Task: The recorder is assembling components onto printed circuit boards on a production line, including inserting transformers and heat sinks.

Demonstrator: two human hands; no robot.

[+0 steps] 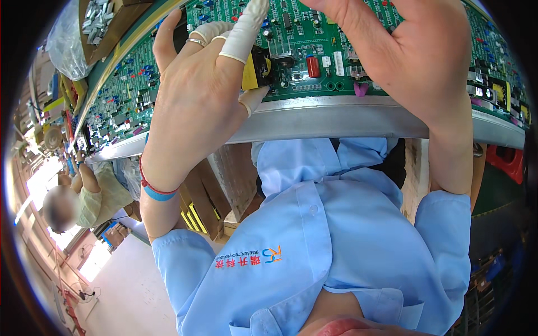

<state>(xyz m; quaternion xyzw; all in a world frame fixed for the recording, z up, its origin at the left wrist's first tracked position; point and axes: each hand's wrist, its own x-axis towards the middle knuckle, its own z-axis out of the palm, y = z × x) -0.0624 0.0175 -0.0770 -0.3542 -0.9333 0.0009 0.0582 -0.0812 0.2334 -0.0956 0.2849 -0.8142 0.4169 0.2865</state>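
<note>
My left hand (196, 103) rests over a green circuit board (297, 39). White finger cots cover its thumb and some of its fingers. The index finger is stretched out, the little finger stands apart, and the fingers between are bent. Between thumb and index finger sits a yellow-and-black transformer (261, 67) on the board, partly hidden by the hand; no firm grip on it shows. On the right, my right hand (409, 56) hovers over the board, thumb pointing up and left. Its fingertips lie beyond the upper edge. A red capacitor (312, 66) and a white connector (338, 64) stand between the hands.
A metal rail (336, 115) runs along the boards' near edge. More populated boards (120, 106) line up at left and right. A cardboard box (115, 25) of metal parts stands at the far left, beside a clear plastic bag (67, 47). Another person (98, 196) works further left. A red stool (504, 162) stands at right.
</note>
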